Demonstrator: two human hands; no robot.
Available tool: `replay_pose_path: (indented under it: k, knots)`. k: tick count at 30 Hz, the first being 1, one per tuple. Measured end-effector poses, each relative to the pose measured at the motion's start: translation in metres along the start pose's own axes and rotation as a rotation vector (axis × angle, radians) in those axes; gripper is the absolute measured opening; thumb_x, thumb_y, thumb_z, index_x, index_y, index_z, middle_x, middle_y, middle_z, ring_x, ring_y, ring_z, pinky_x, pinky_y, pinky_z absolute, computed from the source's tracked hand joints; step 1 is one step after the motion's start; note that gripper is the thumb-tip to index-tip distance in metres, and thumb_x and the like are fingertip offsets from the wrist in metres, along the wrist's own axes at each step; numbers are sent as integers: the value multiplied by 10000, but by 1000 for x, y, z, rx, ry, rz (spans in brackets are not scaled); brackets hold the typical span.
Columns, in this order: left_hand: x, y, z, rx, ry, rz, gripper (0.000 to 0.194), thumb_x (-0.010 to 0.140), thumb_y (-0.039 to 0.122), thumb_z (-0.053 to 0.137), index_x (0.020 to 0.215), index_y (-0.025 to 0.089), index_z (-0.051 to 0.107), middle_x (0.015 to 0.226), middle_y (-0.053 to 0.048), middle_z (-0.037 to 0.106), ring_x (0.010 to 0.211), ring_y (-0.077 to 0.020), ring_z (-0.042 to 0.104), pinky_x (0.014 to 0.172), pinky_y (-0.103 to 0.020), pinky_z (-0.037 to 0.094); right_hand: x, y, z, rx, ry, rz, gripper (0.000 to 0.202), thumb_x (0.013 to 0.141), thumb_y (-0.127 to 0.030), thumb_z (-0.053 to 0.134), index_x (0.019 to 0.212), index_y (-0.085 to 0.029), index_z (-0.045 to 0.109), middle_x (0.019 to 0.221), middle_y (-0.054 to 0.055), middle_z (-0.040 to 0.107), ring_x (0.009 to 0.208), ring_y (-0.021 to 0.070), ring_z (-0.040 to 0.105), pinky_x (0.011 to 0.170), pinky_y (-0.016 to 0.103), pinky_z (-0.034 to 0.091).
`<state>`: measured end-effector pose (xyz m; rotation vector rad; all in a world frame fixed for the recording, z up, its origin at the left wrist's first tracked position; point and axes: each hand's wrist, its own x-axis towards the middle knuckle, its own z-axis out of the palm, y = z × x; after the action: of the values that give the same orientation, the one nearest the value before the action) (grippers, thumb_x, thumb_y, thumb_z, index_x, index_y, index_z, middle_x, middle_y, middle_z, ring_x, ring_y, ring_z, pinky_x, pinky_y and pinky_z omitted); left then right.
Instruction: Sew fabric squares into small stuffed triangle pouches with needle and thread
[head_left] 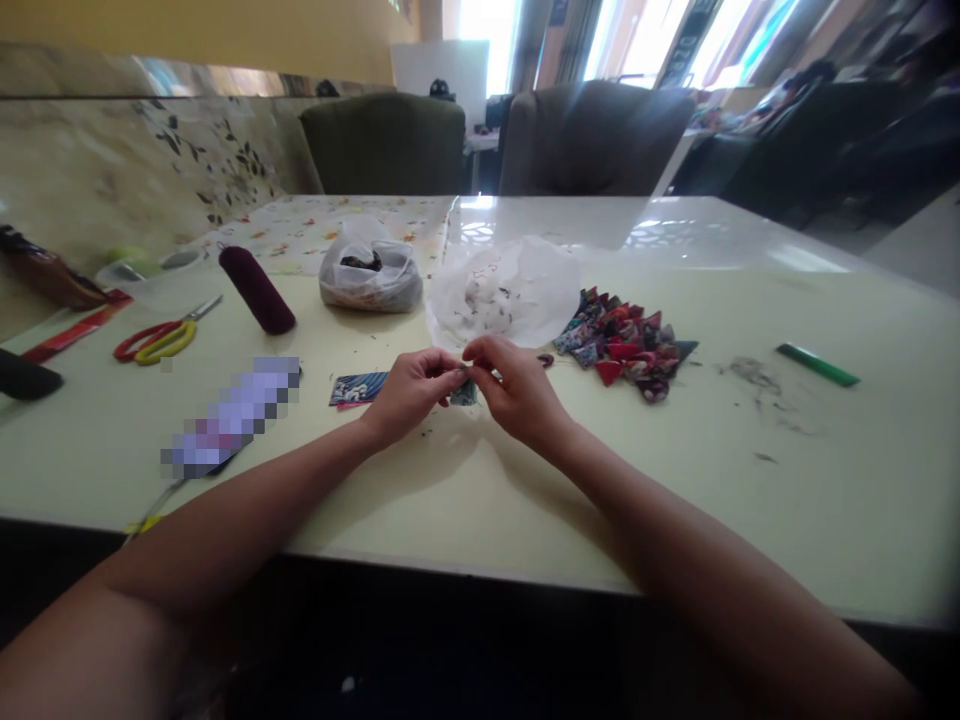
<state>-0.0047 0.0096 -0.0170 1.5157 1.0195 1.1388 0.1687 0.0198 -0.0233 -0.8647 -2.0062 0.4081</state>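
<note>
My left hand [416,390] and my right hand [517,385] meet over the middle of the table, fingertips pinched together. Between them is a small blue-green patterned fabric piece [463,393], partly hidden by the fingers. Just left of my left hand lie flat blue patterned fabric pieces [358,388] with a pink edge showing beneath. Right of my right hand sits a heap of small stuffed-looking fabric triangles [630,350] in red, blue and dark prints. Behind my hands, a spread white plastic bag [540,290] bears white fluff and dark bits.
On the table [825,520] are a tied-up plastic bag [367,285] with dark contents, a maroon cylinder [257,290], scissors [169,335] with red and yellow handles, a blurred-out device [232,420] with a cable, and a green strip [817,365]. Chairs [386,145] stand beyond.
</note>
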Motion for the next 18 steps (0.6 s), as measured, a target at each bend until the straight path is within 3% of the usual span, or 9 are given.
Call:
replay_pose_path:
  k: [5,11,18]
  knots:
    - [-2,0,0,128,28,43,234,772,371,739,745,143,691,674,-24,635,560,-103,522,541,-236,446,-1,-2,2,-202,-30,-89,101,937,-149,449,929,-177,546,885,83,614,798,189,535,707,295,378]
    - [-3,-3,2,341,52,114,188,807,287,663,680,151,630,618,1,598,579,-102,512,556,-227,401,-3,-6,1,-560,-124,-201,219,897,-37,424,850,-166,595,778,56,593,687,176,457,624,313,274]
    - [-2,-1,3,388,79,152,134,762,224,616,646,161,591,597,19,570,589,-106,506,562,-230,402,-1,-13,0,-617,98,-401,269,983,-124,449,822,-197,652,891,68,624,884,202,506,786,349,352]
